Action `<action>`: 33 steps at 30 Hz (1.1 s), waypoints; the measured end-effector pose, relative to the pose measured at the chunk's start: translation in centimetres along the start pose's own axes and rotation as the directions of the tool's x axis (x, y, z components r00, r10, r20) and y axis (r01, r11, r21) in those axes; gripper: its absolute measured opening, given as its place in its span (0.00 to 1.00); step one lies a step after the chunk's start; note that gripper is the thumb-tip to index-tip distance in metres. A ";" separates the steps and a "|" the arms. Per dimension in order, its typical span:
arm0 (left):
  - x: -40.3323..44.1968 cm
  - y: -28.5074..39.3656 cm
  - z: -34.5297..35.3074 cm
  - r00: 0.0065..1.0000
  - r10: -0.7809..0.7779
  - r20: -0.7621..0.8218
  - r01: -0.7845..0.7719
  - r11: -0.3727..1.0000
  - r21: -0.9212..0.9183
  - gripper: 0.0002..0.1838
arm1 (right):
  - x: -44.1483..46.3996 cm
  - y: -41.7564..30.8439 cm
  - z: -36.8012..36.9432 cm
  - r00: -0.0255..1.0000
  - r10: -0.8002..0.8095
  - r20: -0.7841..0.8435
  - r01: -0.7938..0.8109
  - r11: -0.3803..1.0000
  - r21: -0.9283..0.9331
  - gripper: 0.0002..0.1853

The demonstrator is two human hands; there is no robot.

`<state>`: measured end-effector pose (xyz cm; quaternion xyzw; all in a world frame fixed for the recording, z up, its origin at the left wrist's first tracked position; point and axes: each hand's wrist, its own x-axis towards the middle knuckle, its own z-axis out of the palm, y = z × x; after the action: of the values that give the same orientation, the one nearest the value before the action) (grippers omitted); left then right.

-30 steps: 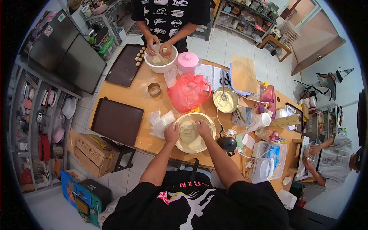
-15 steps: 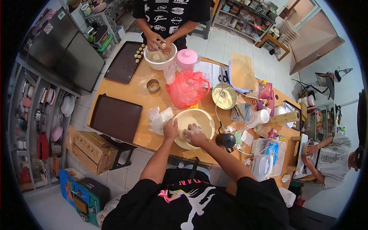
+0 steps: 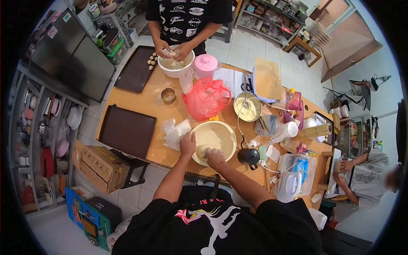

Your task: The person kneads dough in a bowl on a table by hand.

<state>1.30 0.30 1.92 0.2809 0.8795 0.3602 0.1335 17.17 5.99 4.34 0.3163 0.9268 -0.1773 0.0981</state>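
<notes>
A cream-coloured mixing bowl (image 3: 223, 138) sits near the table edge in front of me. My left hand (image 3: 187, 144) is closed on its left rim. Inside the bowl, my right hand (image 3: 213, 156) presses with curled fingers on a lump of pale dough (image 3: 202, 149) at the near left side. The fingers are coated with flour or dough, and they partly cover the lump. Just left of the bowl lies a clear plastic bag (image 3: 172, 132) with something white in it. A red plastic bag (image 3: 207, 100) lies behind the bowl.
Dark baking trays (image 3: 127, 131) lie at left. Across the table a co-worker handles dough over a white bowl (image 3: 172, 73). A black kettle (image 3: 249, 156), a metal bowl of pale mixture (image 3: 250, 111) and a cable crowd the right side. Another person sits far right.
My right hand has moved down and toward me inside the bowl, onto the dough. My left hand stays on the rim. The co-worker's hands have moved slightly left.
</notes>
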 end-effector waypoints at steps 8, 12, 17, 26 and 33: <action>-0.1 -0.2 0.2 1.000 -0.017 0.012 0.017 1.000 0.016 0.22 | 0.9 -1.9 1.3 0.984 0.177 -0.010 -0.173 0.971 0.168 0.12; -0.1 -0.6 0.5 1.000 0.004 0.020 -0.004 1.000 0.001 0.22 | 0.4 -1.2 1.2 0.995 0.090 0.033 -0.095 0.939 0.332 0.13; -0.2 -0.3 0.3 1.000 0.021 -0.002 -0.021 1.000 -0.007 0.23 | -1.4 -0.3 -3.8 0.911 0.139 0.388 -0.410 0.390 0.824 0.11; -0.4 0.2 -0.4 1.000 0.012 -0.022 -0.013 0.999 -0.031 0.21 | 3.8 -1.6 0.5 0.792 0.296 0.535 -0.441 -0.329 0.835 0.13; 0.0 -1.0 0.0 0.999 0.009 0.046 -0.012 0.998 0.067 0.21 | 4.5 -0.7 0.9 0.770 0.357 0.529 -0.446 -0.291 0.846 0.13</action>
<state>0.93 -0.29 1.21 0.2979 0.8864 0.3245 0.1424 13.26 7.60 2.35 0.5671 0.3122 -0.7576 -0.0839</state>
